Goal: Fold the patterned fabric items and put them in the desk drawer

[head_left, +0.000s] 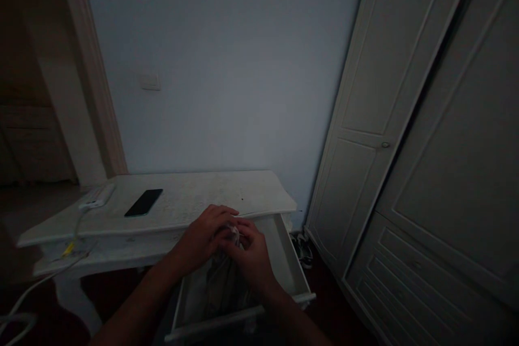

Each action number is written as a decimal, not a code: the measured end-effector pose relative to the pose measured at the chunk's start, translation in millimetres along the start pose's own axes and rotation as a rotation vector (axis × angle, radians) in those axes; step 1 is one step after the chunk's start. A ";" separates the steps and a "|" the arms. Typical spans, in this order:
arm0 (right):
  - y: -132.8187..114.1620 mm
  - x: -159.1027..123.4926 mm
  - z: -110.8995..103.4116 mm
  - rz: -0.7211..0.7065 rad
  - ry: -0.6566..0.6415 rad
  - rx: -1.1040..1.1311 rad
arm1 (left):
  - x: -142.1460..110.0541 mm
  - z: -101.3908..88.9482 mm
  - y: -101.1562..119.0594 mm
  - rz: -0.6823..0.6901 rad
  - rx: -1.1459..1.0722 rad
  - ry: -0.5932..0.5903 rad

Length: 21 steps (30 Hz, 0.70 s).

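Note:
Both hands meet over an open drawer [284, 251] of a white table. My left hand [206, 235] has its fingers curled round the gathered top of what looks like a clear plastic bag [223, 284]. From the other side, my right hand [253, 254] pinches the same crinkled top, its fingertips close to those of the left. Below the hands the bag hangs or rests inside the drawer, with something brownish in it that is too dark to make out. My forearms hide part of the drawer front.
On the white tabletop [211, 189] lie a dark phone [144, 203] and, at the left end, a white power strip [97, 196] with a cable trailing down. White wardrobes [360, 162] stand on the right. Shoes [302, 251] are on the floor between table and wardrobe.

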State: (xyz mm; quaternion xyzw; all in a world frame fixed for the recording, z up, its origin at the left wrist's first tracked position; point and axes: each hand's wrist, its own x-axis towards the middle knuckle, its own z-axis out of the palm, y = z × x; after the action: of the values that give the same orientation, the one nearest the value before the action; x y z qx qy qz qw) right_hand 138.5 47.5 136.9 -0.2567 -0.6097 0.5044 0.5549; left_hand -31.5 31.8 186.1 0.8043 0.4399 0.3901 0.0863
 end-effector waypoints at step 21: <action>-9.3 59.1 -92.3 -0.205 -0.249 -0.810 | 20.3 -59.1 -5.3 -0.346 -0.064 0.606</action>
State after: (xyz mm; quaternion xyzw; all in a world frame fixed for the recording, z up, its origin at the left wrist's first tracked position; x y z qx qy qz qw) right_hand 212.2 126.3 158.5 -0.3291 -0.8430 0.1940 0.3787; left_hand -70.2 38.6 235.0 0.5625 0.5627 0.6043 0.0418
